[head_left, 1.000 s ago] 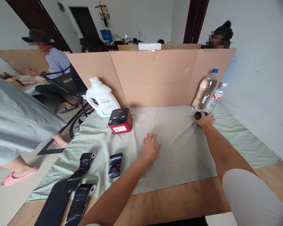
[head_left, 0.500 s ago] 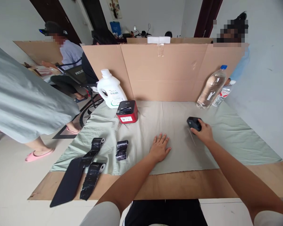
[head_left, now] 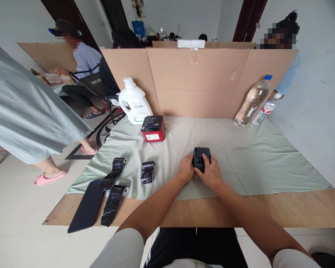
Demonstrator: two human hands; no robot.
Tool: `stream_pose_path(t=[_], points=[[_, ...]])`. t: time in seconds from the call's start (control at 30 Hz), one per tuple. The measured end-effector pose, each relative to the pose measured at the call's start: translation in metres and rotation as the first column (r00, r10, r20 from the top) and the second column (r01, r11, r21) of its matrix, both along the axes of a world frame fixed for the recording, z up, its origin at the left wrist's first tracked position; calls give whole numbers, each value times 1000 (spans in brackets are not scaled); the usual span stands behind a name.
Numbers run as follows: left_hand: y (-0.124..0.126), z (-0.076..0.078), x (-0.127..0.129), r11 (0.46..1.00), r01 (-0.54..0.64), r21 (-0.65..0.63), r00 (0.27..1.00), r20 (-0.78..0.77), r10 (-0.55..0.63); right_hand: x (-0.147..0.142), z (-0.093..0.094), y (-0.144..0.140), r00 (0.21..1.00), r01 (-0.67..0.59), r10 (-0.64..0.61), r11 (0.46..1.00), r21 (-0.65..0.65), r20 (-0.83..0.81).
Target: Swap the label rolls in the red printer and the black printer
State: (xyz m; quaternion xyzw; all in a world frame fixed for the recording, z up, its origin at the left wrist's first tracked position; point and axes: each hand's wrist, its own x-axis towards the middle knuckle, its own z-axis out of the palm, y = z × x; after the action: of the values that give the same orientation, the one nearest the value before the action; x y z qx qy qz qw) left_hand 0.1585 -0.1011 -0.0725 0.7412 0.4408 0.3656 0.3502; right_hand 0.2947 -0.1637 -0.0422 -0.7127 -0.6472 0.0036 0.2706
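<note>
The small black boxy plastic device (head_left: 201, 159) sits on the pale green cloth (head_left: 262, 160) near the middle of the bench, well in front of the red-and-black label printer (head_left: 153, 128). Your right hand (head_left: 210, 172) is curled over its near side with the fingers closed on the casing, and your left hand (head_left: 185, 169) presses in against its left side, fingers bent, gripping nothing else. You appear to be steadying the device with both hands, so the step looks like getting a firm hold to work on it. Any next move calls for keeping the body pinned so it does not slide on the loose cloth. Crumpled black ribbon rolls (head_left: 147, 172) lie apart to your left.
</note>
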Motion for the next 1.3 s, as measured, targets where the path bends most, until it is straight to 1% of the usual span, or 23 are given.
stream_pose_path(t=[0.07,0.17,0.23,0.3,0.33,0.4,0.47,0.53,0.6,0.77,0.83,0.9,1.0,1.1,1.3], points=[[0,0,-1,1000,-20,-15,1000,-15,20,2,1,-6,997,-39,37,999,33,72],[3,7,-4,997,-72,-21,997,-6,72,6,3,-10,985,-112,99,989,95,139],[13,15,-6,993,-98,-60,993,68,102,8,2,-11,979,-158,141,981,113,145],[30,22,-7,987,-81,-142,982,159,104,9,0,-11,978,-175,158,977,119,138],[39,24,-6,980,-46,-191,976,201,85,10,0,-11,978,-175,158,977,122,136],[57,27,-3,952,82,-294,959,283,5,10,-2,-10,980,-165,146,977,138,139],[68,26,1,892,245,-379,924,371,-95,10,-3,-10,980,-157,134,974,161,149],[73,23,4,827,358,-433,882,447,-148,9,-5,-10,979,-161,131,968,191,158],[73,21,6,794,398,-460,856,496,-142,9,-6,-9,979,-168,136,962,217,154],[72,21,4,755,443,-483,823,553,-129,6,-6,-7,987,-135,109,959,249,114],[74,23,5,736,441,-514,829,548,-114,5,-7,-7,989,-129,106,959,251,102],[76,24,7,728,412,-548,848,523,-87,5,-7,-7,988,-138,116,956,258,101],[77,26,12,744,351,-569,884,463,-63,4,-8,-8,988,-142,119,956,258,101],[75,28,16,762,317,-564,903,425,-62,3,-8,-8,989,-126,100,958,256,112],[69,32,16,769,291,-570,918,393,-56,3,-9,-6,985,-131,85,934,333,148]])
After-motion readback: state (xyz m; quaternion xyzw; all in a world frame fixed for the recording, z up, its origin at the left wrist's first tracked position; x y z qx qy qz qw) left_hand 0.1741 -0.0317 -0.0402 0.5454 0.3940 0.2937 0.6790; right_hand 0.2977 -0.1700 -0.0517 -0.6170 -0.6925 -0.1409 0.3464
